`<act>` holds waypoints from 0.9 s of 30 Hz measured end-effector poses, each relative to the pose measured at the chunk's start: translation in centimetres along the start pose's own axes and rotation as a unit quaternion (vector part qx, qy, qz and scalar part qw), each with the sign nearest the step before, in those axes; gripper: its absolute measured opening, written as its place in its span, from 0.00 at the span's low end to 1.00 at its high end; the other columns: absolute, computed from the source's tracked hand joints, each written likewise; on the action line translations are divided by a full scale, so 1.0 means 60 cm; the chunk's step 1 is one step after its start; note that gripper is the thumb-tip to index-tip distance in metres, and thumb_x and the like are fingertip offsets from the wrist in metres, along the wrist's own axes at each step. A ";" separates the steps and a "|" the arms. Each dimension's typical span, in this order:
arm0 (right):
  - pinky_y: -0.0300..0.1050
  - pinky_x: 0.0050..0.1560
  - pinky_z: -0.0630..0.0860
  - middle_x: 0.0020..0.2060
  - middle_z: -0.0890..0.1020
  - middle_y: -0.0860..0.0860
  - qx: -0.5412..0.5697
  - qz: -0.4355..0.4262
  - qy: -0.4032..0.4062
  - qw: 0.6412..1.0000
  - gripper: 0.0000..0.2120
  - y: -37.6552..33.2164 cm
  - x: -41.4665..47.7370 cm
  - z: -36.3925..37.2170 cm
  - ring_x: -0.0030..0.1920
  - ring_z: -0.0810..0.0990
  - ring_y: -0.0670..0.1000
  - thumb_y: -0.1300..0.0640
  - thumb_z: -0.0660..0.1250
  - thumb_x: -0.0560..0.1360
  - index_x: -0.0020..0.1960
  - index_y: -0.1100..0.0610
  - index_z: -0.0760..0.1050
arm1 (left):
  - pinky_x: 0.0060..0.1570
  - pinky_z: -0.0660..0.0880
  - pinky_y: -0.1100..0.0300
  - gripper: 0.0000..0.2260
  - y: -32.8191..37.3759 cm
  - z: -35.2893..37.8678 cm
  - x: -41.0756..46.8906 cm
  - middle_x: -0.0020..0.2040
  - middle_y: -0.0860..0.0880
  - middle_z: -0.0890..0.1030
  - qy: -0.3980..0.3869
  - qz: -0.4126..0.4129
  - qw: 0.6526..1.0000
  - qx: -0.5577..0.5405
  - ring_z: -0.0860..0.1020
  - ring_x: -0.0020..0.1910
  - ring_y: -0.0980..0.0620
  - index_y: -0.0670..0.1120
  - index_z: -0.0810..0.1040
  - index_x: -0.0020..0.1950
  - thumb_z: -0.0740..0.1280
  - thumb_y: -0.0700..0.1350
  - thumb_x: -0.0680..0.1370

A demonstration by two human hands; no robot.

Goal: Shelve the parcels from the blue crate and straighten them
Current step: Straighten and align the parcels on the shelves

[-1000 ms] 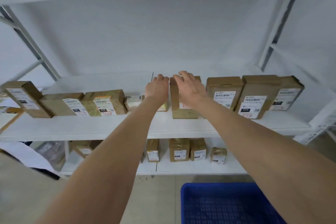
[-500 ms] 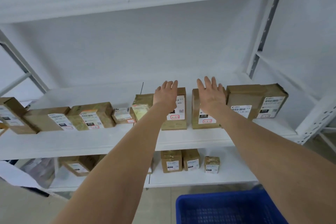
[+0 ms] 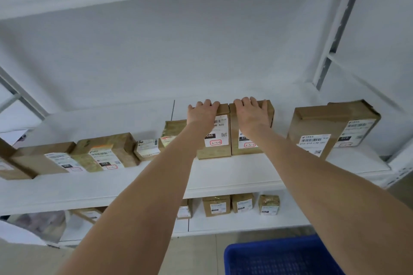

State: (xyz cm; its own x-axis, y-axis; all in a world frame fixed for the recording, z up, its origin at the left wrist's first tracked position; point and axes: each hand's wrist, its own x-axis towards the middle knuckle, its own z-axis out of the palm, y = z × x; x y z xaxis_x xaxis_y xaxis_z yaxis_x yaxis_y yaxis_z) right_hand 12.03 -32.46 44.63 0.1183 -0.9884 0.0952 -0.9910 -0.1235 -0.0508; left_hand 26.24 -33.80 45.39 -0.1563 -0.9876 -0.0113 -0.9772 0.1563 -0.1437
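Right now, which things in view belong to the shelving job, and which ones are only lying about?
Job in hand: parcel marked 3-3-6; parcel marked 3-3-7; blue crate; middle shelf.

Lying about: small boxes on the lower shelf; plastic-wrapped bundle at lower left.

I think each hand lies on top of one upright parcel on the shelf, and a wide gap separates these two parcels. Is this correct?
The gap is wrong. The head view shows the left parcel, under the left hand, and the right parcel, under the right hand, side by side on the shelf, only a thin seam between them.
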 end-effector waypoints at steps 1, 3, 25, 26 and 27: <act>0.65 0.74 0.50 0.69 0.65 0.55 0.000 0.000 0.001 1.000 0.30 -0.003 0.004 0.001 0.74 0.57 0.58 0.64 0.63 0.75 0.74 0.55 0.58 | 0.65 0.64 0.47 0.29 -0.003 0.002 0.003 0.66 0.48 0.68 0.002 -0.001 1.000 0.001 0.69 0.65 0.45 0.51 0.59 0.73 0.68 0.42 0.76; 0.64 0.74 0.50 0.70 0.65 0.55 -0.001 0.000 -0.001 1.000 0.31 -0.006 0.010 0.003 0.74 0.57 0.58 0.65 0.64 0.74 0.74 0.55 0.57 | 0.67 0.63 0.47 0.30 -0.007 0.006 0.006 0.66 0.48 0.68 0.008 -0.004 1.000 0.001 0.68 0.65 0.45 0.51 0.58 0.74 0.69 0.42 0.76; 0.63 0.72 0.54 0.73 0.60 0.55 -0.043 0.040 -0.018 0.998 0.37 0.019 0.011 0.009 0.76 0.47 0.63 0.60 0.64 0.75 0.77 0.47 0.48 | 0.69 0.52 0.34 0.45 0.012 0.010 -0.012 0.76 0.44 0.52 -0.028 -0.035 0.999 0.010 0.48 0.76 0.40 0.49 0.40 0.78 0.71 0.41 0.74; 0.64 0.72 0.53 0.73 0.60 0.55 -0.046 0.038 -0.018 0.998 0.38 0.019 0.010 0.008 0.76 0.46 0.63 0.60 0.64 0.76 0.77 0.47 0.47 | 0.69 0.52 0.33 0.45 0.012 0.010 -0.013 0.76 0.44 0.52 -0.026 -0.036 0.999 0.013 0.48 0.76 0.40 0.49 0.40 0.78 0.71 0.41 0.74; 0.65 0.73 0.51 0.74 0.58 0.55 -0.048 0.038 -0.023 0.998 0.38 0.020 0.010 0.007 0.76 0.46 0.63 0.60 0.64 0.76 0.78 0.47 0.46 | 0.69 0.51 0.33 0.45 0.013 0.009 -0.014 0.76 0.44 0.51 -0.026 -0.036 0.999 0.016 0.48 0.76 0.40 0.48 0.40 0.78 0.70 0.42 0.74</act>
State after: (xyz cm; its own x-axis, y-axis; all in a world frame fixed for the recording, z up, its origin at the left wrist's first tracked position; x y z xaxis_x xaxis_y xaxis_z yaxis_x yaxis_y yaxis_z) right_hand 10.94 -33.23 44.22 0.0435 -0.9979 0.0484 -0.9984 -0.0416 0.0388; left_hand 25.68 -32.88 44.77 -0.0769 -0.9957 -0.0515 -0.9806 0.0848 -0.1769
